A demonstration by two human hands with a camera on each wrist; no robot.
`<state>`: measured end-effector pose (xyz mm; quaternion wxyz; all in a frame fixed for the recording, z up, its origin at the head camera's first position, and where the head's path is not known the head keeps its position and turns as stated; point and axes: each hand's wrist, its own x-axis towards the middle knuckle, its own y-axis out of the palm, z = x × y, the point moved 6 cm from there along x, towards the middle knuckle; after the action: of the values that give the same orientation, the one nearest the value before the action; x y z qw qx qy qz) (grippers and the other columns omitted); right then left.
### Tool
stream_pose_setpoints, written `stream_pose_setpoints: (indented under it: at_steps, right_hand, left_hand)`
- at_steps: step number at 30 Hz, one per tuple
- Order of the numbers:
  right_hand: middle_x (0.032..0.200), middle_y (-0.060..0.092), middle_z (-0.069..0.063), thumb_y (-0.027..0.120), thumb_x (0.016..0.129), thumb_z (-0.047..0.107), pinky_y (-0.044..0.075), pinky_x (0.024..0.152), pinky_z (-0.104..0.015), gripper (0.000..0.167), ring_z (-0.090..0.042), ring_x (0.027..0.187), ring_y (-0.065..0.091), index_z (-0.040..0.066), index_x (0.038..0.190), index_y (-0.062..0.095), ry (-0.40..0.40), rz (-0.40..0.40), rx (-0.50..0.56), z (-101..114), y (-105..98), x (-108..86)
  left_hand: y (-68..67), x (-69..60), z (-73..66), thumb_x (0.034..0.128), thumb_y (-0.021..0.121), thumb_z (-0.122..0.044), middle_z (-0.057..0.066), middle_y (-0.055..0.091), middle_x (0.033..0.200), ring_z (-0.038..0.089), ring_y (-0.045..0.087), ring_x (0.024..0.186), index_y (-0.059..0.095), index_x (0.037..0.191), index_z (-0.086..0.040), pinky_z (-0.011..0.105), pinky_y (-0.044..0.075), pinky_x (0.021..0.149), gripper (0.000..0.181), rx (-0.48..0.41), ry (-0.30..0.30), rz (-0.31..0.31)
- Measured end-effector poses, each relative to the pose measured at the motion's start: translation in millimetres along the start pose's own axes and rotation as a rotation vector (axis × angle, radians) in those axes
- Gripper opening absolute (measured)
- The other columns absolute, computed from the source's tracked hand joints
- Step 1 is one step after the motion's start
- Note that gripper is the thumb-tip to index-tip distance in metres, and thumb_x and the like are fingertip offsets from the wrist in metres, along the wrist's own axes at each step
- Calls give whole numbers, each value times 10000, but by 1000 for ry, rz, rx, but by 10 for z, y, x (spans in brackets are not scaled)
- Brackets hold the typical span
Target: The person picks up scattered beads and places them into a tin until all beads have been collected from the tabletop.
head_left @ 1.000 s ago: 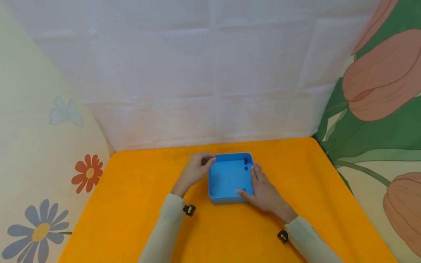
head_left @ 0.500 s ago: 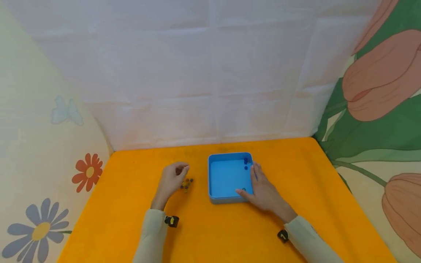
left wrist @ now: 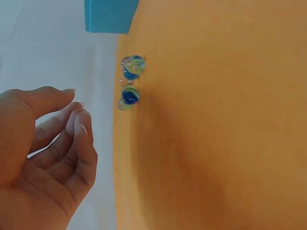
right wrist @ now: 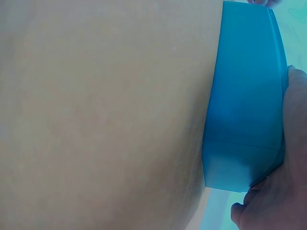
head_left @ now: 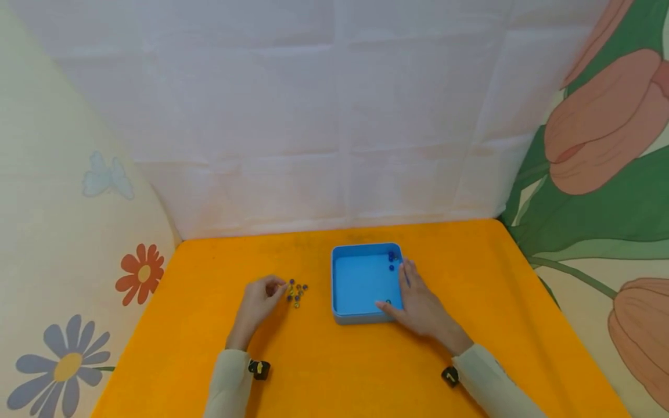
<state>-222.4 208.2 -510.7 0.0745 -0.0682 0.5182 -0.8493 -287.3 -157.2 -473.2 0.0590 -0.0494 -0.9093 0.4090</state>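
Note:
A square blue box (head_left: 360, 319) without a lid stands on the orange-covered table. Several dark blue marbles (head_left: 391, 267) sit in its far right corner, and a greenish marble (head_left: 388, 302) lies by the thumb near its front right. My right hand (head_left: 420, 305) holds the box's near right corner, thumb over the front rim and fingers along the right wall. To the left, my left hand (head_left: 257, 302) is beside a loose cluster of marbles (head_left: 297, 298). Its fingers are bent, and the left wrist view shows a gap and nothing held between thumb and fingertips (left wrist: 76, 112).
The orange tablecloth (head_left: 334, 371) covers the whole table. A white sheet (head_left: 334, 116) hangs behind the far edge. Flower-printed cloths (head_left: 68, 278) stand at both sides. A black wrist device (head_left: 259, 370) sits at each sleeve cuff.
My left hand has moved away from the box's left rim, leftward and toward me, to the marble cluster, which now shows beside it. The right hand and the box have stayed in place.

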Motion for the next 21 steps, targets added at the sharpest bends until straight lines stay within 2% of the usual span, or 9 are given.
stream_pose_setpoints:
  at_steps: [5,12,21]
  right_hand:
    - [1768,32,-234,507,957,780,340,1243,-573,1162,-415,1646,105,-61,1653,109,6,-1,-1,-4,4,-3]
    - [1772,16,-220,513,959,775,330,1253,-561,1158,-407,1648,100,-53,1656,101,8,4,0,6,5,-9]
    - [1766,39,-240,525,959,766,334,1252,-554,1157,-408,1645,113,-66,1651,112,-4,-7,-3,21,2,0]
  left_hand:
    - [14,-29,80,988,731,-153,83,712,855,148,564,722,765,1095,-20,225,455,602,174,27,-25,28]
    - [87,-67,169,979,733,-125,68,713,863,136,585,713,747,1104,-26,233,471,582,161,23,-62,98]
    - [114,-65,214,962,777,-207,63,727,877,134,630,761,750,1110,-28,247,504,643,233,72,-53,109]
